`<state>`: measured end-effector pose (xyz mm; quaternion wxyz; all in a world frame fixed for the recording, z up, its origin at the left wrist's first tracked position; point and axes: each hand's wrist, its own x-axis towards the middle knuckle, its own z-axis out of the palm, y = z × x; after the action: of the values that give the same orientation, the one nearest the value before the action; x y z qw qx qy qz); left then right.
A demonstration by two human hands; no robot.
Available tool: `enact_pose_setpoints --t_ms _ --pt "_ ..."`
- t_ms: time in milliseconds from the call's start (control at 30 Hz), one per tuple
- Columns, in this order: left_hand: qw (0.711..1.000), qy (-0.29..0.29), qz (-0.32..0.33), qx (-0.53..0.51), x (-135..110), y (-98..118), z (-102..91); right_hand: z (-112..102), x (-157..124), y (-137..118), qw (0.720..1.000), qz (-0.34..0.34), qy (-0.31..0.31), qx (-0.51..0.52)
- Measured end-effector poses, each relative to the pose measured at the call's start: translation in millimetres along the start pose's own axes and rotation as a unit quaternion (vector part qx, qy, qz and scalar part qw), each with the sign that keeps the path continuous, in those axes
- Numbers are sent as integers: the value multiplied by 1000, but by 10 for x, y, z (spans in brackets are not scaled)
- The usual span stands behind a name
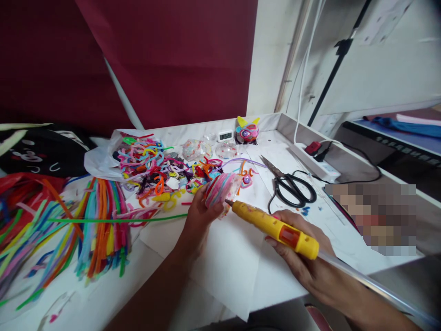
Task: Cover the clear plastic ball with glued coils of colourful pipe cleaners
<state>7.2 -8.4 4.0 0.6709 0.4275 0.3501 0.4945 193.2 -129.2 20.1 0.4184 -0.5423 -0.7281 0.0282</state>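
My left hand [201, 220] is closed around a half ball covered in pink, red and blue pipe cleaners [220, 189], its pale, speckled inner side turned to the right. In my right hand [303, 257] is a yellow hot glue gun [272, 225], with a clear glue stick [368, 282] running out of its back end. The nozzle points left and is at or very near the edge of the half ball; whether they touch I cannot tell. Just behind lie orange bent pieces [246, 172] and a small eye-like piece [246, 180].
Black-handled scissors [292, 186] lie right of centre, near a white power strip [319, 163]. Bundles of pipe cleaners [103, 225] and a heap of scraps [144, 158] cover the left. At the back stand a small digital clock [225, 136] and a horned, one-eyed ball figure [247, 131].
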Motion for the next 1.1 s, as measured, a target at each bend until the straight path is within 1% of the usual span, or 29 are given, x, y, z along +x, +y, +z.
enact_pose_setpoints --t_ms 167,467,633,767,933,1100 --pt "1000 -8 6 5 1 -5 -7 2 -6 16 1000 -11 6 -8" --pt "1000 3 7 4 -4 -11 -4 9 -7 53 1000 -5 18 -17" --pt "1000 3 7 0 -24 -4 4 -7 13 41 1000 1 18 -16" --pt "1000 2 7 8 -27 3 4 -13 -1 18 1000 -10 17 -11" --pt "1000 19 8 12 -23 1 10 -17 -32 -7 1000 -12 14 -17" --pt "1000 23 4 18 -30 9 17 -33 -15 -25 999 -15 25 -32"
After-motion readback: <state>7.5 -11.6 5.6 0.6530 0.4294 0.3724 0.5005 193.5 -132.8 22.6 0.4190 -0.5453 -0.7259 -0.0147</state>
